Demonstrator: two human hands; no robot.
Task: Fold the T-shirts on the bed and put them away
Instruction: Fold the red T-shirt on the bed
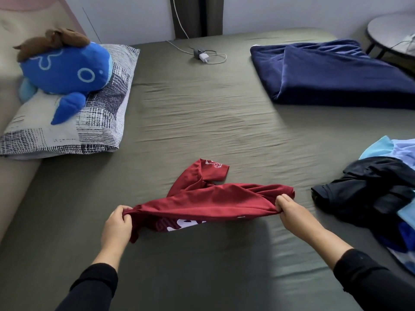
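A dark red T-shirt (208, 199) with a white print hangs stretched between my two hands just above the olive bed sheet (202, 122). My left hand (118, 225) grips its bunched left end and my right hand (289, 208) pinches its right end. One sleeve with a small white logo trails on the sheet behind. A heap of unfolded clothes lies at the right edge: a black garment (368, 194) with light blue pieces (390, 151) around it.
A patterned pillow (94, 122) with a blue plush toy (65, 66) lies at the left. A folded navy blanket (336, 72) sits at the far right. A charger and cable (204, 56) lie near the far edge. A round table (393, 28) stands beyond the bed.
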